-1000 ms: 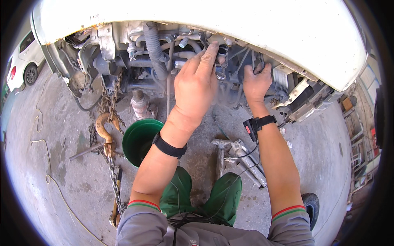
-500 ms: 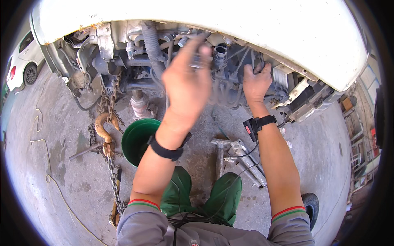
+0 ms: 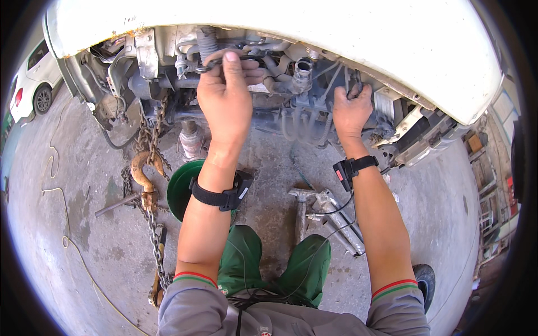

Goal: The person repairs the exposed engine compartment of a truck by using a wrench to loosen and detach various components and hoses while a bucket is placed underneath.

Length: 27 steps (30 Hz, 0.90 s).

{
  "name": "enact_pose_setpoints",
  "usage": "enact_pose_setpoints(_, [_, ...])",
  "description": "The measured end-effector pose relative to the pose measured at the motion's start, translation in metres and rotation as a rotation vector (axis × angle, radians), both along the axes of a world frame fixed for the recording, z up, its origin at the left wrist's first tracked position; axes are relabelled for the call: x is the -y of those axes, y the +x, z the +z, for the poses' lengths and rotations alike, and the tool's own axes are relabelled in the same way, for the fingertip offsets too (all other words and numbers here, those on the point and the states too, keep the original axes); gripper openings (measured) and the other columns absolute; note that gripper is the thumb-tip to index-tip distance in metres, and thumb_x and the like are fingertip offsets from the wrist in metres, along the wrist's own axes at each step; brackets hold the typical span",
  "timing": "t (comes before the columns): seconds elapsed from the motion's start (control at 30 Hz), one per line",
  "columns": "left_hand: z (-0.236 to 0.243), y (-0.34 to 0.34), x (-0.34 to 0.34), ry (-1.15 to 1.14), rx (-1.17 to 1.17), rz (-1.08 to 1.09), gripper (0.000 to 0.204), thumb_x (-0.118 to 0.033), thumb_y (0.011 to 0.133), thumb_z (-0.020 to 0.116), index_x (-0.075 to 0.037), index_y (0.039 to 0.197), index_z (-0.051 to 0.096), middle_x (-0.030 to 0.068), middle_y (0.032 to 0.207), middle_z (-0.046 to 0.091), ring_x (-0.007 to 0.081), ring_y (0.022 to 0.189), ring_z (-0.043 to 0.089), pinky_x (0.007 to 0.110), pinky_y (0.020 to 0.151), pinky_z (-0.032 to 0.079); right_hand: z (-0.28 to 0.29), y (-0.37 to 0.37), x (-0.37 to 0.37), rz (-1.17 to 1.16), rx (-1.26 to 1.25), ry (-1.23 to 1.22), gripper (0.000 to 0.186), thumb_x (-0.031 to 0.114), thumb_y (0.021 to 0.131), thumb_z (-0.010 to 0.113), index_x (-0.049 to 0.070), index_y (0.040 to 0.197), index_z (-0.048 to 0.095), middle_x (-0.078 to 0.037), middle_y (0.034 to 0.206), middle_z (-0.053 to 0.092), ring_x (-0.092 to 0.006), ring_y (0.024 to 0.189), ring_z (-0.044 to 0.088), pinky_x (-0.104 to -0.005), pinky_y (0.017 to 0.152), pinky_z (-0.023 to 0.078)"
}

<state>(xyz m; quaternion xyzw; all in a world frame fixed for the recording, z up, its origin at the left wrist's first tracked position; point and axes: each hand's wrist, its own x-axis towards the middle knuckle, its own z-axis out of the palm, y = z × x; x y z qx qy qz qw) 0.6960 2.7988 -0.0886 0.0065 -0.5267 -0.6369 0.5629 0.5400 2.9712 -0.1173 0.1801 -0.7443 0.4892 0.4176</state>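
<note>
My left hand is closed, thumb uppermost, on a dark wrench whose ringed end sticks out to the left of my fingers. It is held in front of the exposed pipes and a ribbed grey hose under the white vehicle body. Between my hands, an open-topped dark pipe fitting points upward. My right hand reaches in at the right, with its fingers pinched around a dark part beneath the body edge. What exactly they grip is hidden by the fingers.
Left of me, a rusty hook hangs on a chain beside a green bucket. A metal jack lies on the floor ahead of my knees. A tyre is near my right elbow; a white car stands far left.
My left hand has swung to the left, away from the middle of the pipes, and its blurred motion has settled. My right hand stays in the same place.
</note>
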Motion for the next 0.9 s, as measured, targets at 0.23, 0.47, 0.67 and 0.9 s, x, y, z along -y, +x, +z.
enact_pose_setpoints(0.23, [-0.007, -0.004, -0.020, -0.380, -0.010, 0.225, 0.015, -0.008, 0.102, 0.054, 0.004, 0.110, 0.059, 0.0094, 0.097, 0.070, 0.0157, 0.089, 0.070, 0.029, 0.084, 0.057, 0.000, 0.001, 0.000, 0.005, 0.003, 0.000, 0.030, 0.018, 0.074, 0.068, -0.003, 0.083, 0.048, -0.017, 0.068, 0.059, -0.0395, 0.064, 0.060, -0.0424, 0.066, 0.051])
enact_pose_setpoints(0.47, [-0.004, -0.007, -0.038, -0.528, 0.034, 0.406, 0.014, -0.011, 0.100, 0.060, 0.000, 0.109, 0.061, 0.0106, 0.099, 0.073, 0.0141, 0.090, 0.070, 0.029, 0.079, 0.056, -0.003, -0.005, -0.003, -0.003, -0.032, 0.003, 0.031, 0.019, 0.074, 0.068, -0.003, 0.085, 0.049, -0.016, 0.067, 0.057, -0.0377, 0.062, 0.057, -0.0424, 0.066, 0.050])
enact_pose_setpoints(0.67, [-0.001, -0.013, -0.051, -0.681, 0.043, 0.543, 0.023, 0.000, 0.089, 0.067, -0.003, 0.111, 0.062, 0.0164, 0.098, 0.071, 0.0321, 0.083, 0.070, 0.033, 0.074, 0.055, -0.001, -0.002, -0.001, -0.001, -0.025, 0.017, 0.031, 0.019, 0.074, 0.068, -0.003, 0.084, 0.049, -0.014, 0.065, 0.054, -0.0338, 0.059, 0.055, -0.0416, 0.064, 0.049])
enact_pose_setpoints(0.9, [0.000, -0.017, -0.050, -0.610, 0.084, 0.494, 0.027, 0.003, 0.086, 0.066, -0.004, 0.113, 0.062, 0.0185, 0.096, 0.069, 0.0337, 0.082, 0.070, 0.035, 0.071, 0.055, -0.003, -0.003, 0.000, 0.002, -0.040, 0.004, 0.030, 0.018, 0.074, 0.068, -0.002, 0.083, 0.048, -0.013, 0.064, 0.053, -0.0330, 0.057, 0.053, -0.0412, 0.062, 0.048])
